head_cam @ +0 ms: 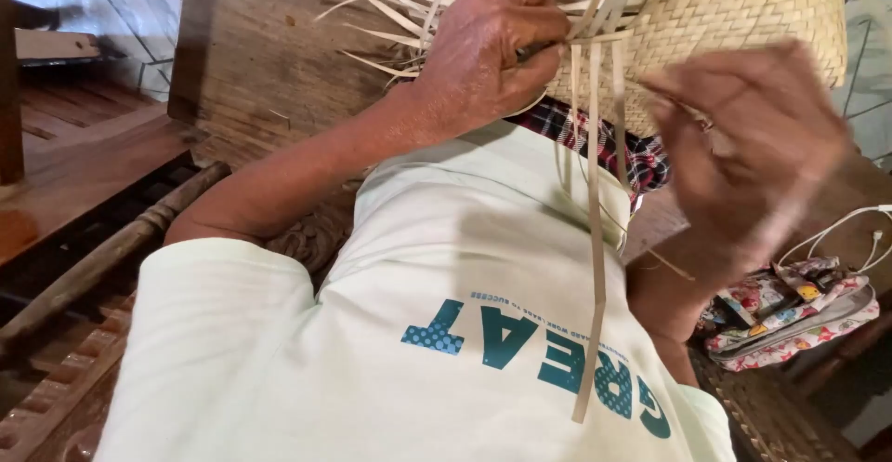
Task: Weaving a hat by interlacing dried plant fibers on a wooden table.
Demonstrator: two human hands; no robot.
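The left hand (492, 53) has its grip closed on the edge of the woven basket (743, 16), thumb and fingers pinched together where the loose ends leave the finished weave; the basket body lies to the right of this grip and a little above it, resting over the lap. From just under the pinch one long pale strip (595, 267) hangs straight down, its long axis vertical, its free end far below the grip over the light shirt (446, 267); more loose strips (390, 16) fan out to the left of the grip. The right hand (753, 155) is blurred, fingers spread apart, holding nothing I can see; it is right of the hanging strip and lower than the left grip, so the left hand is nearer to the strip's root, the right nearer to its middle.
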